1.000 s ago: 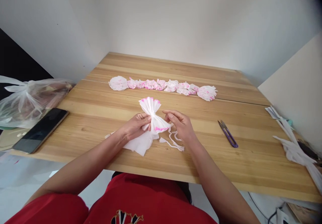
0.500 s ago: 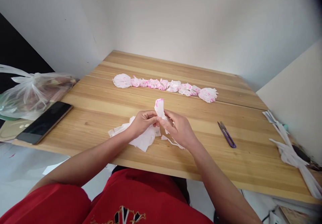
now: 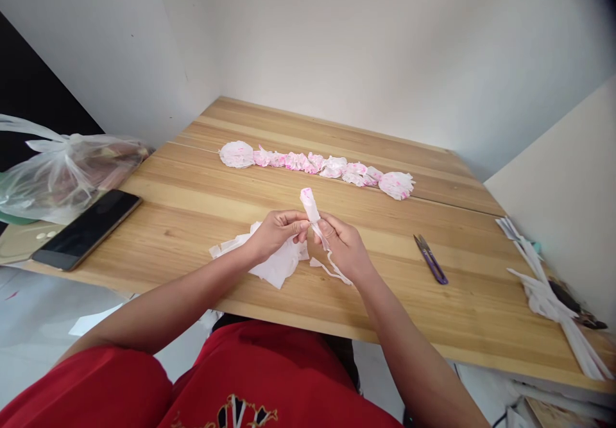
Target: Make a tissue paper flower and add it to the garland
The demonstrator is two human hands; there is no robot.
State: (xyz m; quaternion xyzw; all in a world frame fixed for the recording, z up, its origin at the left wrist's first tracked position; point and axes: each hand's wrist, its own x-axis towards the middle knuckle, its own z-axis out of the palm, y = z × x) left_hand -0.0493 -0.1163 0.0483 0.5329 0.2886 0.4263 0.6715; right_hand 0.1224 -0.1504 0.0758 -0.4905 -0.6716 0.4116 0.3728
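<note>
Between my two hands stands a rolled white paper flower (image 3: 309,205) with a pink-tinted tip, upright and leaning slightly left. My left hand (image 3: 280,228) pinches it from the left, thumb and fingertips at its lower part. My right hand (image 3: 342,239) grips its base from the right, and a thin white tail runs down under those fingers. Crumpled white paper sheets (image 3: 276,262) lie on the table beneath my left hand. A narrow white paper strip (image 3: 332,273) curls on the wood by my right wrist.
Across the wooden table (image 3: 192,222) lies a row of pink-and-white paper flowers (image 3: 317,163). Purple thread snips (image 3: 432,261) rest at the right, with bundled white strips (image 3: 548,296) beyond. At the left are a phone (image 3: 89,228) and a knotted plastic bag (image 3: 72,174).
The paper piece has turned to lean left and looks more tightly rolled. My right fingers have shifted down to its base, exposing the tail. The view has shifted slightly.
</note>
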